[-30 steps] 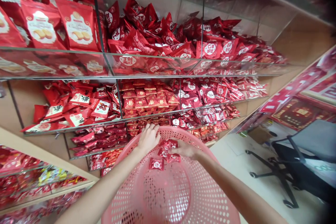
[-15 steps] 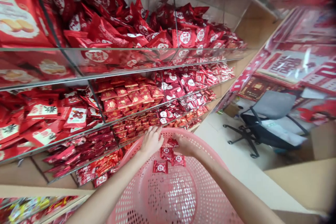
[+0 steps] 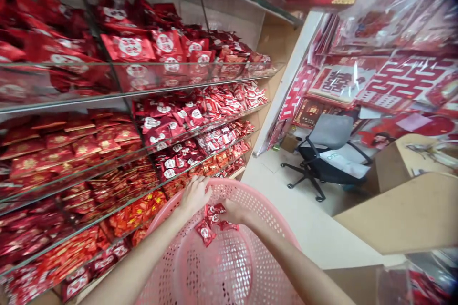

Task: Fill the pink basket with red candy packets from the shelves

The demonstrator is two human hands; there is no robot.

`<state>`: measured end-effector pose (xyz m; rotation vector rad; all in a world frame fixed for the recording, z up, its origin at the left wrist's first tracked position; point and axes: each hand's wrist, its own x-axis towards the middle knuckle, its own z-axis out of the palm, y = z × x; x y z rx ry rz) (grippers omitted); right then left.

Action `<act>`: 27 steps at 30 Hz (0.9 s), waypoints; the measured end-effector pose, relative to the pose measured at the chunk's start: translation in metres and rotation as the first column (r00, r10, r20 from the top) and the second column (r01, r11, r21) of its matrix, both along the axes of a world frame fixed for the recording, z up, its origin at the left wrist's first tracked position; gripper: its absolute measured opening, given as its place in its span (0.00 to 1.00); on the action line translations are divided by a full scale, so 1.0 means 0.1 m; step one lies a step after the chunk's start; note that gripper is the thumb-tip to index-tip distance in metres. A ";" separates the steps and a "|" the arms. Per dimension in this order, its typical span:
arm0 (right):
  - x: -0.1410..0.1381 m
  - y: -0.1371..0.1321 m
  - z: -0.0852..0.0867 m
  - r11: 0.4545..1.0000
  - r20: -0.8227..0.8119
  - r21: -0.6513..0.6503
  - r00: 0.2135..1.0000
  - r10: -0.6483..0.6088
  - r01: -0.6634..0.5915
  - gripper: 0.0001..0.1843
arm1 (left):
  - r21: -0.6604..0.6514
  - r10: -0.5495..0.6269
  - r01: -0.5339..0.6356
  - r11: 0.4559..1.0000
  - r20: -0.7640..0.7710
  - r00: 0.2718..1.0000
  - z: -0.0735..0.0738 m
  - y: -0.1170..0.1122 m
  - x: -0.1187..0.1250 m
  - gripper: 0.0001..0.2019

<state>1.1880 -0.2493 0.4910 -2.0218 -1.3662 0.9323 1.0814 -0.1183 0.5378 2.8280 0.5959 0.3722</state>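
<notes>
My left hand [image 3: 195, 196] has its fingers closed over the far-left rim of a large round pink plastic basket [image 3: 266, 205] with perforated walls. Inside the basket, my right hand [image 3: 233, 212] reaches down by the far wall, its fingers bent in among several small red candy packets with white round labels. One candy packet [image 3: 214, 213] lies at the fingertips, another candy packet [image 3: 205, 233] rests lower to the left, and one more candy packet [image 3: 228, 225] shows just under the hand. The fingertips of my right hand are partly hidden.
Tiered glass-edged shelves [image 3: 200, 85] hold piles of red, gold and orange wrapped sweets on the left. A grey office chair [image 3: 329, 138] stands on the pale floor to the right, near a cardboard box [image 3: 400, 214]. Red decorations [image 3: 400, 81] in clear plastic line the back right.
The view has swung right, so the shelves, chair and basket sit further left. My right hand has moved lower among the packets, and the nearest packet has tilted. My left hand stays on the rim.
</notes>
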 end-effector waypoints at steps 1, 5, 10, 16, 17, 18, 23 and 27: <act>0.13 -0.08 -0.02 1.000 0.006 -0.003 1.000 0.004 -0.004 0.15 | 0.000 0.005 -0.005 1.000 -0.006 1.000 0.01 -0.08 0.12 0.19; 0.65 -0.40 -0.04 1.000 0.056 -0.017 0.998 0.013 -0.012 0.16 | -0.007 0.027 -0.027 1.000 -0.032 0.999 0.07 -0.36 0.52 0.19; 1.07 -0.69 -0.02 0.999 0.067 -0.034 0.998 0.009 -0.006 0.19 | -0.004 0.008 -0.008 1.000 -0.032 0.999 0.12 -0.62 0.91 0.19; 1.45 -1.09 -0.03 0.997 0.008 0.024 0.997 -0.073 0.073 0.11 | 0.014 -0.074 0.075 0.997 -0.048 0.996 0.09 -0.89 1.39 0.19; 1.51 -1.15 -0.03 0.995 0.002 0.034 0.996 -0.094 0.094 0.09 | 0.014 -0.094 0.095 0.995 -0.052 0.994 0.08 -0.93 1.46 0.19; 1.56 -1.21 -0.04 0.993 -0.002 0.042 0.994 -0.113 0.113 0.08 | 0.011 -0.113 0.114 0.993 -0.056 0.992 0.07 -0.97 1.53 0.18; 1.75 -1.46 -0.07 0.975 -0.010 0.096 0.980 -0.201 0.201 0.07 | -0.022 -0.195 0.194 0.981 -0.060 0.979 0.05 -1.13 1.85 0.19; 1.90 -1.58 -0.10 0.949 0.028 0.081 0.951 -0.308 0.305 0.08 | -0.089 -0.233 0.227 0.970 -0.053 0.971 0.03 -1.20 2.07 0.20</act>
